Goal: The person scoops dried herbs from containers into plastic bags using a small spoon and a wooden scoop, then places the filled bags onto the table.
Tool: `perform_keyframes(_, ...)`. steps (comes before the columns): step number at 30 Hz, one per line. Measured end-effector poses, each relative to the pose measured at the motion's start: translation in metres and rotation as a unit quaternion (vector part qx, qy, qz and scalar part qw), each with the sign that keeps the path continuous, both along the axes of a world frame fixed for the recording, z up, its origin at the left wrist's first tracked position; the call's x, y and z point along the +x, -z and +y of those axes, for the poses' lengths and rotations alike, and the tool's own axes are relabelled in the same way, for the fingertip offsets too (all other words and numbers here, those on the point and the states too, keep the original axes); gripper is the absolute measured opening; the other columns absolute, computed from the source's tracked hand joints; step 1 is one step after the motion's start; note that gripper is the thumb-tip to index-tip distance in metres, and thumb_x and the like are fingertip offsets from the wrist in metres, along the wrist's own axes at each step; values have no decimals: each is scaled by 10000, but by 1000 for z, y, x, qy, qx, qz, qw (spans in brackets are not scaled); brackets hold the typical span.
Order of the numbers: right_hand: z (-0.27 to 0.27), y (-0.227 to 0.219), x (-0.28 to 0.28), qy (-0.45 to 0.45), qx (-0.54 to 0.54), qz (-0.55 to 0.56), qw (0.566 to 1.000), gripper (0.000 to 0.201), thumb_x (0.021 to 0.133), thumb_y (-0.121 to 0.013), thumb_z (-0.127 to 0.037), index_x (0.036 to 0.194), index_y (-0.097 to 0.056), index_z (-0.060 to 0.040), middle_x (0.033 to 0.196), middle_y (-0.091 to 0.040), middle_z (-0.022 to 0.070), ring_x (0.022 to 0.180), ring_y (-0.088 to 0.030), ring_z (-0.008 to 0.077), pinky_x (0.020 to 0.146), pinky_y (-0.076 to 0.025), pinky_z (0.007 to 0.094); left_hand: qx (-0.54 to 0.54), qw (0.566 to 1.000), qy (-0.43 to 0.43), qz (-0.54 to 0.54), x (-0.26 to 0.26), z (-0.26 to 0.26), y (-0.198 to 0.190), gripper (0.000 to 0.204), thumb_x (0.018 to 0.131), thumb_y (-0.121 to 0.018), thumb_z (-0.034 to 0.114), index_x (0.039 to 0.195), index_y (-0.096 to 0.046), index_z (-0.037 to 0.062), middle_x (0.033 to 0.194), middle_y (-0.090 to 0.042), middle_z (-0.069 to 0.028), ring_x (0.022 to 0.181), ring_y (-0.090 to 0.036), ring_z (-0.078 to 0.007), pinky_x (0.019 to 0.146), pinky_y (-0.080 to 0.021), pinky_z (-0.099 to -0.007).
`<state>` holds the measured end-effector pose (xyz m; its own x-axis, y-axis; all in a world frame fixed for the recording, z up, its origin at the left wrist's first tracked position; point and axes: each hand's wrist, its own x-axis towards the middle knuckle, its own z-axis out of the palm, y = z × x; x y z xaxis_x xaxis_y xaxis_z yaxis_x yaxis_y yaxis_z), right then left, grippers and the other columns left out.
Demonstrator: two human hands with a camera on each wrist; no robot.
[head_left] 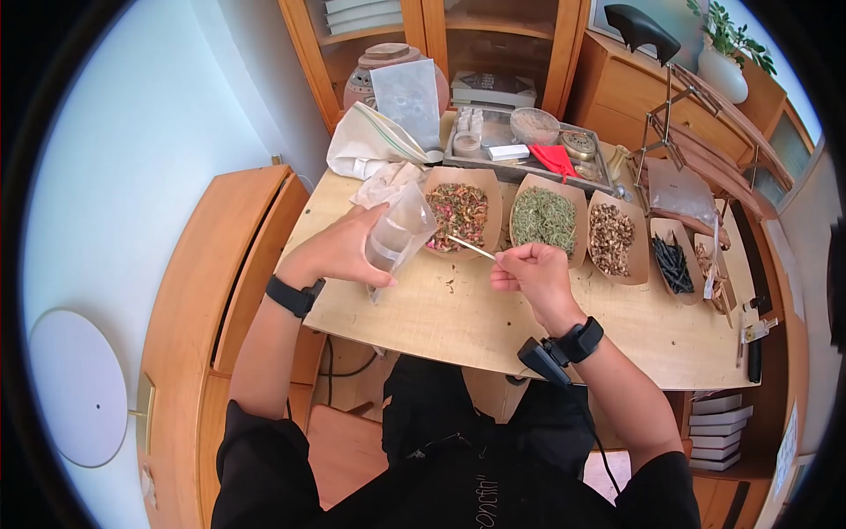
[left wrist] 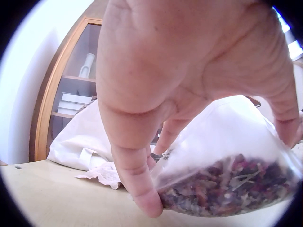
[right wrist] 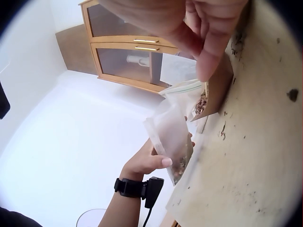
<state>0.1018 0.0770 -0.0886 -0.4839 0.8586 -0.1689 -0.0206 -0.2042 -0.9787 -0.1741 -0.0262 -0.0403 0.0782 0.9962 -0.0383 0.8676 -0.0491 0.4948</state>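
Note:
My left hand [head_left: 339,251] grips a translucent pouch [head_left: 404,227], thumb on the near side. In the left wrist view a dried mix of reddish petals and leaves [left wrist: 227,187] fills the pouch's lower part, low over the table. My right hand [head_left: 539,278] pinches a thin pale stick [head_left: 473,248] between thumb and fingers. Its far end reaches over the near edge of a brown paper tray [head_left: 495,196] of dried flower petals [head_left: 458,210]. In the right wrist view the right fingertips [right wrist: 207,66] overlap this tray.
More paper trays hold dried green herb [head_left: 544,219], brown pieces [head_left: 611,240] and dark strips [head_left: 673,264]. Behind them stands a grey tray [head_left: 480,165] with a bowl [head_left: 534,126] and a red cloth [head_left: 553,159]. A white bag [head_left: 374,141] lies back left. Crumbs dot the table [head_left: 423,309].

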Motion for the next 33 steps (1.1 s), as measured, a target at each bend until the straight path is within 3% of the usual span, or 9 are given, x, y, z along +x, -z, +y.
perform_keyframes(10, 2, 2, 3, 26, 4, 29, 999, 103, 892, -629, -37, 877, -608, 63, 803, -667, 134, 667, -670, 180, 629, -589, 288, 9, 1000, 7, 24, -5, 1, 8, 1110, 559, -786, 396, 1419, -274, -85, 1262, -447, -298, 1212, -440, -387, 1029, -367, -355)
perform_keyframes(18, -1, -37, 7, 41, 93, 39, 994, 99, 883, -632, -26, 852, -608, 65, 755, -664, 118, 638, -666, 158, 583, -575, 264, 6, 1000, 10, 12, -4, 7, 12, 1083, 552, -789, 401, 1403, -313, -71, 1191, -486, -276, 1147, -479, -373, 982, -397, -351)
perform_keyframes(20, -7, -39, 2, -6, 209, 20, 978, 74, 855, -649, -12, 833, -622, 54, 710, -672, 111, 617, -666, 153, 559, -543, 255, 3, 1000, 13, 14, 1, 9, 8, 1073, 552, -790, 401, 1399, -324, -65, 1168, -495, -268, 1126, -488, -368, 968, -403, -352)
perform_keyframes(21, -12, -42, 1, -5, 209, 20, 978, 74, 855, -649, -12, 833, -622, 54, 710, -672, 111, 617, -666, 153, 559, -543, 255, 2, 1000, 16, 10, 4, 10, 5, 1064, 554, -789, 401, 1395, -330, -61, 1156, -498, -264, 1111, -492, -365, 959, -407, -353)
perform_keyframes(23, -20, -49, 0, -9, 433, -90, 897, 111, 849, -674, -45, 797, -633, 44, 700, -668, 99, 615, -642, 105, 567, -527, 227, 2, 1000, 19, 6, 8, 10, -1, 1055, 555, -789, 400, 1391, -336, -58, 1144, -501, -260, 1097, -497, -362, 950, -411, -353)
perform_keyframes(26, -17, -53, 2, 76, 465, -75, 879, 112, 830, -669, -27, 757, -626, 47, 653, -658, 84, 569, -626, 92, 534, -500, 223, -5, 1000, 5, 10, 4, 7, 0, 1071, 558, -793, 402, 1401, -322, -60, 1148, -500, -262, 1105, -493, -359, 954, -408, -351)
perform_keyframes(27, -12, -53, 5, 73, 465, -75, 879, 112, 830, -669, -27, 757, -626, 47, 653, -658, 84, 569, -626, 92, 534, -500, 223, 10, 1000, 6, 9, -2, 7, 7, 1080, 559, -796, 400, 1406, -314, -64, 1150, -500, -263, 1111, -491, -359, 960, -405, -352)
perform_keyframes(29, 2, -53, 12, 44, 356, -168, 918, 62, 775, -663, -2, 754, -629, 46, 643, -659, 137, 542, -660, 187, 520, -511, 278, 24, 1000, 9, 8, -9, 5, 14, 1089, 560, -799, 399, 1411, -305, -67, 1152, -500, -263, 1116, -489, -358, 965, -401, -353)
perform_keyframes(33, 5, -55, 13, 12, 291, -220, 931, 74, 767, -650, -1, 739, -621, 62, 619, -646, 133, 520, -654, 181, 501, -519, 270, 26, 1000, 15, 5, -11, 5, 12, 1100, 563, -802, 395, 1414, -291, -79, 1159, -498, -272, 1126, -484, -363, 979, -393, -355)
